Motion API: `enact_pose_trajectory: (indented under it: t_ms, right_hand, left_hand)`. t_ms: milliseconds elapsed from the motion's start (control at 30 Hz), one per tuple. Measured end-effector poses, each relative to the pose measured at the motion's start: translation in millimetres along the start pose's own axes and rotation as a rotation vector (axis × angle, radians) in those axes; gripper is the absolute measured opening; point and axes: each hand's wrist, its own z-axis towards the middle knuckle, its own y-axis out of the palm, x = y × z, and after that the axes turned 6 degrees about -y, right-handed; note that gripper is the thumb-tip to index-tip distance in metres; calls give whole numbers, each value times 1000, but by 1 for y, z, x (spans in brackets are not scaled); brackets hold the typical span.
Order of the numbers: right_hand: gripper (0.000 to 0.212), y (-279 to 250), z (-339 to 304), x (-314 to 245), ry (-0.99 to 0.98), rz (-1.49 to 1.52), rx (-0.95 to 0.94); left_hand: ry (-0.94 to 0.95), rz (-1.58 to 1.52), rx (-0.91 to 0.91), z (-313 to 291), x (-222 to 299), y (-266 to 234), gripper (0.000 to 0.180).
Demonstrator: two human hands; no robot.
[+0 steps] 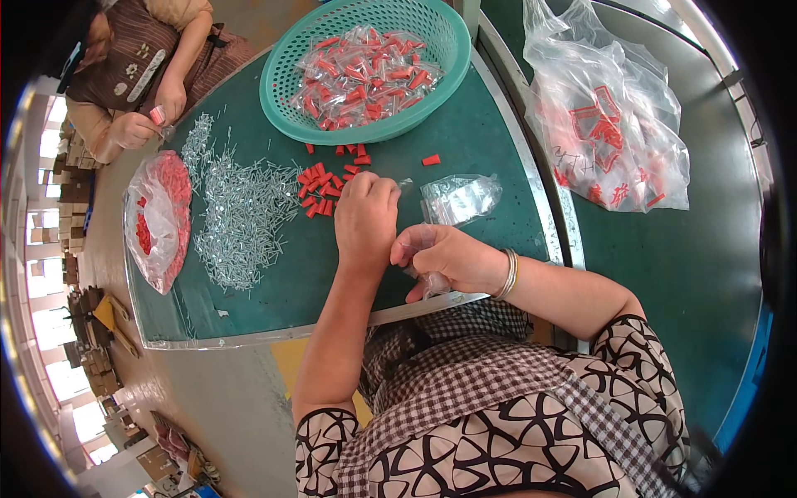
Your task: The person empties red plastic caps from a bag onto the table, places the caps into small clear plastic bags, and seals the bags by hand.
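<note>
My left hand is over the table at the right edge of a pile of red tapered plugs. Its fingers curl down and their tips are hidden, so what they hold does not show. Close beside it, near the table's front edge, my right hand is closed on a small clear plastic bag, partly hidden by the fingers. A stack of clear plastic bags lies just beyond my right hand. One loose red plug sits apart from the pile.
A green basket of bagged red plugs stands at the back. Many metal screws or nails are spread left, beside a bag of red pieces. A large plastic sack lies right. Far left, a co-worker's hands hold a red piece.
</note>
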Motion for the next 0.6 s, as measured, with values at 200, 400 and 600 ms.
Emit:
enact_pose_trajectory:
  t_ms: [200,400,600]
  right_hand:
    - [19,-9,5,-5,88,190,-100]
    - [14,-10,12,4,-105,313,-70]
    - [14,-2,7,-2,-142,275,-40]
  left_hand:
    - [-376,-452,194,-33,18,-41,9]
    - [171,-626,-11,-90,68,-45,4]
    - [43,-599,-13,-84,61,-26,3]
